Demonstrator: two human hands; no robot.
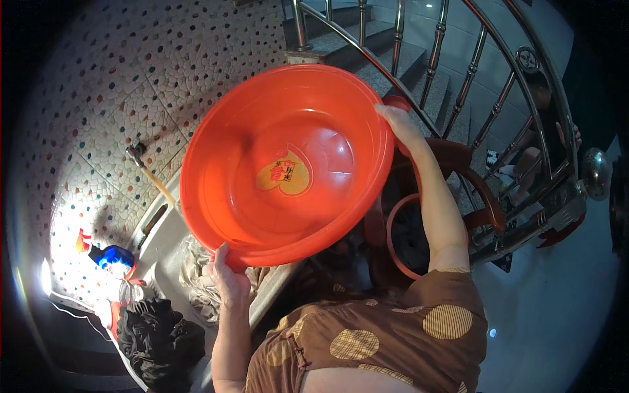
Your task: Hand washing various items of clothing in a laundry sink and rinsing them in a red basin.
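Observation:
A large round red plastic basin [216, 164] is held up in front of me, tilted so that its inside faces me. On its bottom shows a yellow and red printed sticker [283, 174]. My left hand [229, 278] grips the basin's near left rim, thumb on top. At the far right rim, my right hand [401, 126] holds the edge, its fingers partly hidden behind the basin. Below it, beige wet-looking cloth [200, 278] lies in a pale stone sink [169, 262], partly covered by the basin. A heap of dark cloth [157, 340] rests at the sink's near left.
A tap [136, 154] stands at the tiled wall. A blue spray bottle [113, 257] and a brush [152, 226] are on the ledge. To the right are a red-rimmed bucket [409, 239], a wooden chair [481, 190] and a metal stair railing [434, 56]. Another person [534, 150] is beyond it.

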